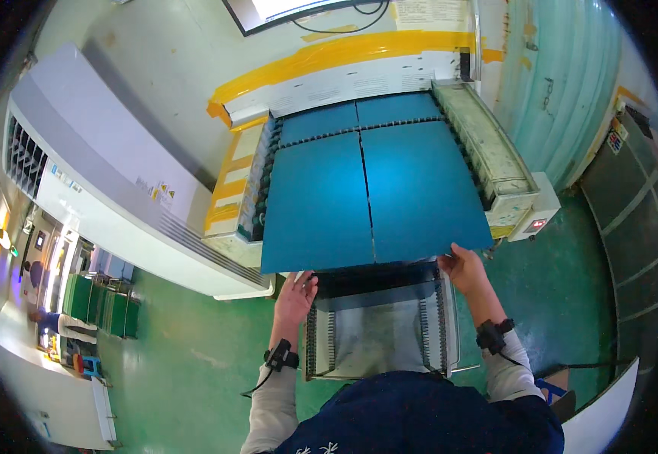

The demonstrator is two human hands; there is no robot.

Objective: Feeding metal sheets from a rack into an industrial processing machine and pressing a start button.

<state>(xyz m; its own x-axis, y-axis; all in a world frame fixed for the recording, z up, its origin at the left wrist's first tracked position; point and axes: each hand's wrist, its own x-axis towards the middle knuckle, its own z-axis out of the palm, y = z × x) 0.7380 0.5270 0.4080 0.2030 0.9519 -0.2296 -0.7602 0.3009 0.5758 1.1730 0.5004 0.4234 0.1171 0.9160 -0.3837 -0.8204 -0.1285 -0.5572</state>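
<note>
While a white cabinet (140, 189) is slanted across the left, the left hand (296, 295) is placed at the near edge of the left panel (318, 204), its fingers raised and loosely curled; whether the panel is gripped cannot be told. Both blue panels are laid flat on a roller conveyor (484, 140), parted by a narrow gap, with a tooth-sided rack (378, 333) set before them. By the near right corner of the right panel (424, 197), its edge is met by the right hand (461, 268), fingers bent, a firm hold likewise unclear. Farther right, a control box (537, 208) is seen.
</note>
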